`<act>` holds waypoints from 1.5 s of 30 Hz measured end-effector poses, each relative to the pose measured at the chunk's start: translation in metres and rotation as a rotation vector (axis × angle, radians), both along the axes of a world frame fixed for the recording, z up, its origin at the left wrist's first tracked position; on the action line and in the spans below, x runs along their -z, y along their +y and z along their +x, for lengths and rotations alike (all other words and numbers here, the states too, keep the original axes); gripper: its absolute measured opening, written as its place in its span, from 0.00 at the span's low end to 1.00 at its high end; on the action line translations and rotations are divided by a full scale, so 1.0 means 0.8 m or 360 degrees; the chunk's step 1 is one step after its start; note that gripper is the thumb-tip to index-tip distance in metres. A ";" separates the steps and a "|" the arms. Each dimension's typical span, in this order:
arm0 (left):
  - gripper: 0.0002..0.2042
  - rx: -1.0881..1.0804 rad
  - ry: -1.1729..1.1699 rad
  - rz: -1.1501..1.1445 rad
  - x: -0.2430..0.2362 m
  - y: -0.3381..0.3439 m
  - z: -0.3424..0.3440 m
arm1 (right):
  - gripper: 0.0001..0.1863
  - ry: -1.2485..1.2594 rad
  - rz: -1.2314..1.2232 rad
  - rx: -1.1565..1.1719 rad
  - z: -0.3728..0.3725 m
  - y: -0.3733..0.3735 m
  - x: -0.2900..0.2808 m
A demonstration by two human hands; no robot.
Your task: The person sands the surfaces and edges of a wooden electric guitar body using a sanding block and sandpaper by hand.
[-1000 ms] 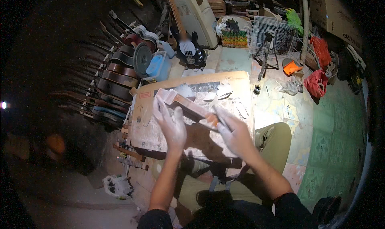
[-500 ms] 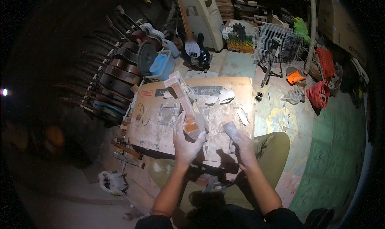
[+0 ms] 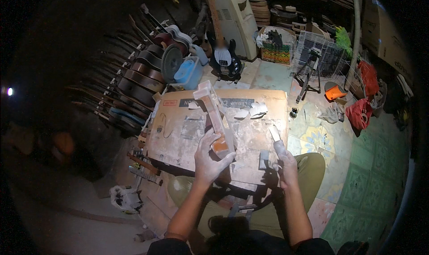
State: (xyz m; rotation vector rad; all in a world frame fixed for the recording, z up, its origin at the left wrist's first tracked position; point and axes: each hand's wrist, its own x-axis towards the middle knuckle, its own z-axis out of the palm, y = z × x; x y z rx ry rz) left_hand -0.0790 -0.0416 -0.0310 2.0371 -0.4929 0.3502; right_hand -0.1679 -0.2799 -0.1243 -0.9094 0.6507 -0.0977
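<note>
Over the cardboard sheet [image 3: 178,134], left hand [image 3: 208,159] clamped on guitar neck [image 3: 214,116], lengthwise, pointing away.

I log a pale, dust-whitened guitar neck [image 3: 213,116] with an orange-brown heel. My left hand [image 3: 208,159] is coated chalk white; my right hand [image 3: 286,161] is greyish white with dust. The worktop [image 3: 259,134] is tan cardboard, smeared white. My trousers [image 3: 313,165] are olive green. Floor tiles [image 3: 371,165] are green, patterned, with some yellow and blue floral ones. A bucket [image 3: 187,72] is light blue; a bag [image 3: 359,112] is red.
</note>
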 end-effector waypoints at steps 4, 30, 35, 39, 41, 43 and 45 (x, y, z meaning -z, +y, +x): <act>0.30 -0.0054 -0.0054 0.0152 -0.011 0.004 -0.007 | 0.14 -0.0064 0.0040 -0.0011 -0.001 0.008 -0.006; 0.12 -0.0075 -0.0220 0.0344 -0.017 -0.033 -0.014 | 0.29 0.0599 -0.2044 0.0021 0.072 0.021 0.178; 0.14 -0.0001 -0.0057 0.0195 -0.006 -0.031 -0.017 | 0.35 0.0732 -0.1983 -0.0433 0.045 0.042 0.234; 0.16 -0.0029 -0.0112 0.0248 -0.008 -0.025 -0.017 | 0.36 0.0169 -0.1156 -0.0338 0.057 0.054 0.158; 0.18 -0.0010 -0.0112 0.0157 -0.001 -0.018 -0.015 | 0.36 -0.0088 -0.0997 -0.0252 0.061 0.075 0.079; 0.21 0.0027 -0.0033 0.0133 0.005 -0.013 -0.017 | 0.39 -0.0476 -0.0403 -0.0113 0.061 0.085 -0.007; 0.25 0.0077 0.0051 0.0090 0.013 -0.014 -0.015 | 0.46 -0.0715 -0.0495 -0.0315 0.059 0.076 -0.034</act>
